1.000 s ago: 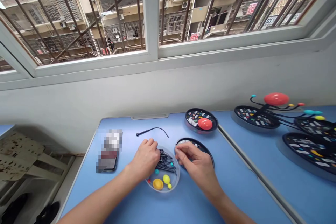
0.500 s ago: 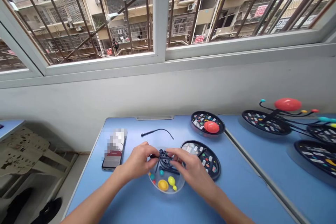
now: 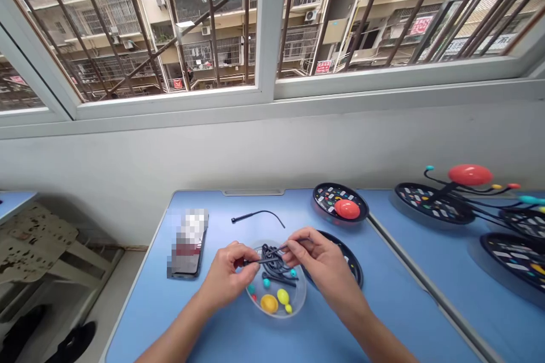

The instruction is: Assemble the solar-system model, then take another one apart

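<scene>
My left hand (image 3: 233,272) pinches one end of a thin black rod (image 3: 267,260) between thumb and fingers. Across from it, my right hand (image 3: 313,255) pinches the other end, so the rod stretches between both hands. Just beneath lies a clear round bowl (image 3: 298,307). Inside it are a tangle of black rods (image 3: 276,268), a yellow-orange half ball (image 3: 269,303), a bright yellow ball (image 3: 283,296) with a smaller yellow one beside it, and several small teal beads (image 3: 266,283). Part of a black oval tray (image 3: 355,266) shows behind my right hand.
One curved black rod (image 3: 259,214) lies on the blue table (image 3: 230,340) behind the bowl. A phone (image 3: 187,264) rests at the left. Another dark tray (image 3: 326,195) holds a red ball piece (image 3: 347,209). On the right table stands an assembled planet model (image 3: 470,174) with arms reaching out.
Both hands have lifted a black rod from the tangle and drawn apart slightly, stretching it over the bowl. More of the bowl's contents now shows. The view has shifted a little.
</scene>
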A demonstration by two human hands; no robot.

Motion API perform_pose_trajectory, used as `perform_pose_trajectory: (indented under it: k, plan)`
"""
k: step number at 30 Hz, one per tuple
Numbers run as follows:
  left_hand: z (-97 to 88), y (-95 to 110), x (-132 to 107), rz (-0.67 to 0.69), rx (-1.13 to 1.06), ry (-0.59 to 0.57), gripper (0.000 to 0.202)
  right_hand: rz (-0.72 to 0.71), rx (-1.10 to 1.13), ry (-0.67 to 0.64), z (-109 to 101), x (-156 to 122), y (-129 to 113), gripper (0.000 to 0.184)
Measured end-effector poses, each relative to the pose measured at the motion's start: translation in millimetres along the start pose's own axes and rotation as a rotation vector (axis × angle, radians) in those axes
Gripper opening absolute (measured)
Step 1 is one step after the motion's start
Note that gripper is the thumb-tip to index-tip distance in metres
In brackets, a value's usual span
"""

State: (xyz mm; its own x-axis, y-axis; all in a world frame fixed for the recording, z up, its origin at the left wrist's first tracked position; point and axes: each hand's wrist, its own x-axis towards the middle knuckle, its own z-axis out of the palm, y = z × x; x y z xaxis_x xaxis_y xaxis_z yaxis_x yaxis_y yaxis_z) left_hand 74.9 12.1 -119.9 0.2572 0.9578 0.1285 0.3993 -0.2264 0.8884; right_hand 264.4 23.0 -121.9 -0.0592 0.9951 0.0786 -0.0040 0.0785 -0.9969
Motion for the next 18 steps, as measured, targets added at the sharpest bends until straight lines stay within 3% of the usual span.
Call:
perform_pose_trajectory:
  k: [5,18]
  plan:
    - [-1.6,-8.7,-2.4,-0.073,-0.109,0.06,0.014,0.027,0.146,0.08,6.6,-5.7,-2.1,0.031]
    - [-9.0,-14.0,-2.2,-0.055,-0.086,0.037,0.016,-0.02,0.087,0.132,-2.8,-8.2,9.7,0.022]
